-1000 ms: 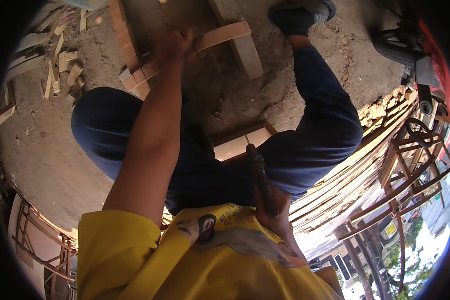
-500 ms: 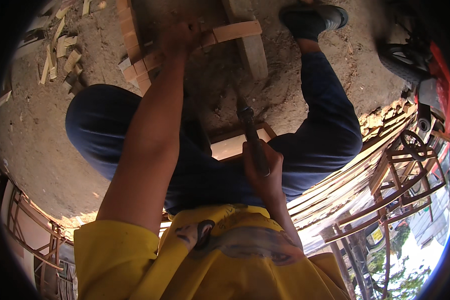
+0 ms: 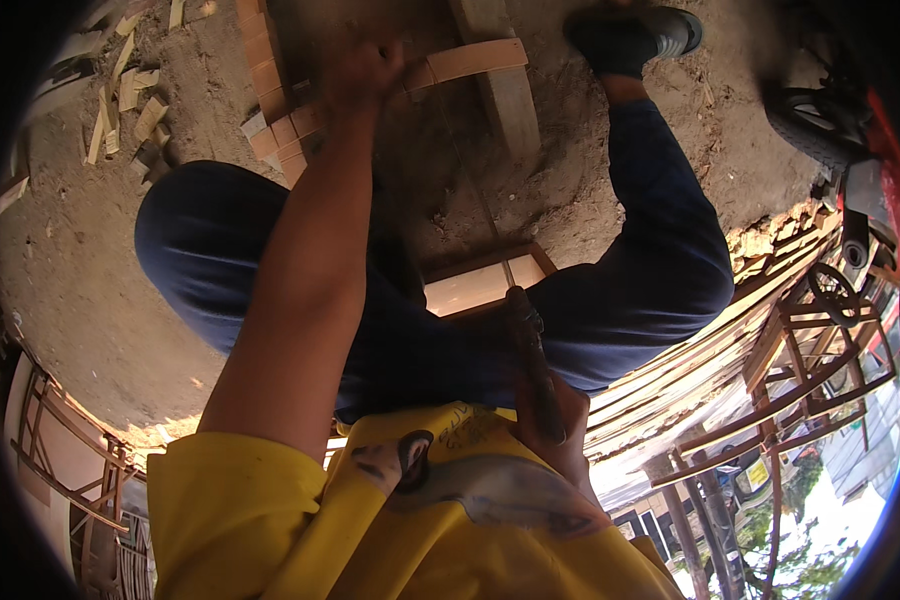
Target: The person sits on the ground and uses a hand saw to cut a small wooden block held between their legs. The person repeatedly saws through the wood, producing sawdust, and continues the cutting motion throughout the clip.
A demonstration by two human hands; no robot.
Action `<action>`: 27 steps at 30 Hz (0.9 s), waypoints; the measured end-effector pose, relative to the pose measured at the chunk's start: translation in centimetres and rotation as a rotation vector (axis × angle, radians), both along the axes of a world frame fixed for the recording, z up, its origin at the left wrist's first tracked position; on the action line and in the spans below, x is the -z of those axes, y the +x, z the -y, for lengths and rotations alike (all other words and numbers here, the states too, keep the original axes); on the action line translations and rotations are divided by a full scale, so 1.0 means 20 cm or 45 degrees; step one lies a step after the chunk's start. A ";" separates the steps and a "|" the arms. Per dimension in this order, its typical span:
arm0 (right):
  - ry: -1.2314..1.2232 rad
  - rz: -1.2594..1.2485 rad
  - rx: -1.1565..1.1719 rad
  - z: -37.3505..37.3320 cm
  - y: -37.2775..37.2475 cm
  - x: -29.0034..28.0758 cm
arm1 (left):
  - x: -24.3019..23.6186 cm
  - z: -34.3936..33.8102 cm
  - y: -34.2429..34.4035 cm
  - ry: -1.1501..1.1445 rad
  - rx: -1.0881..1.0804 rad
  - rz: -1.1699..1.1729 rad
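A curved wooden piece [image 3: 475, 60] lies across a grey-brown beam [image 3: 512, 110]. My left hand [image 3: 363, 78] is closed over its left part, in shadow, with the arm stretched forward. My right hand [image 3: 568, 412] wraps the dark straight handle of what looks like a handsaw [image 3: 536, 360], close to my shirt. A long thin blade runs forward from the handle, nearly edge-on, and its far end reaches the wooden piece just right of my left hand. I cannot make out teeth on it.
Scored wooden strips [image 3: 262, 60] stand left of my left hand. Wood offcuts [image 3: 120, 105] are scattered at the far left. A framed panel [image 3: 475, 287] lies between my legs. Long planks [image 3: 690, 345] are stacked at right, near a wooden frame [image 3: 820, 350] and a wheel [image 3: 815, 120].
My right hand has drawn the saw back toward my body, so more of its thin blade shows. My left hand stays on the wooden piece.
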State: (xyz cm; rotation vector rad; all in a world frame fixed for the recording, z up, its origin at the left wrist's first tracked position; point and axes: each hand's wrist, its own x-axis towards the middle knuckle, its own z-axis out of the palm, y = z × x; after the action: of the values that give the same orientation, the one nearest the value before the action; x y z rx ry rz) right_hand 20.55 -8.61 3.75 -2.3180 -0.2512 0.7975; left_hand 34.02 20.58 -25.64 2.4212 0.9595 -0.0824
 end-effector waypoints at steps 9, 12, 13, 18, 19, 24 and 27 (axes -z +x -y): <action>0.088 0.014 0.135 0.00 -0.09 0.00 | 0.04 -0.03 0.03 0.018 0.029 -0.009; 0.161 0.029 0.157 0.04 -0.06 0.02 | 0.02 -0.02 0.03 -0.057 0.026 0.006; 0.206 -0.036 0.197 0.01 0.00 0.05 | 0.02 -0.04 0.03 -0.105 0.020 0.017; 0.175 -0.076 0.164 -0.04 0.00 0.10 | -0.01 -0.03 0.05 -0.062 0.020 -0.130; 0.149 -0.019 0.137 0.00 -0.03 0.07 | -0.02 -0.02 0.04 -0.065 0.011 -0.151; 0.194 -0.178 0.183 -0.03 0.11 0.13 | 0.03 -0.03 0.03 -0.032 -0.003 -0.023; 0.136 -0.210 0.216 -0.09 0.05 0.13 | 0.00 -0.01 0.04 -0.057 0.030 0.015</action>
State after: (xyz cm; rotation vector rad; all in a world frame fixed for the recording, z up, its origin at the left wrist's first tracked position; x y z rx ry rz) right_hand 21.62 -6.76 1.21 -2.1275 -0.0235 0.8617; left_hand 34.73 20.72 -25.57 2.3894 0.9148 -0.0966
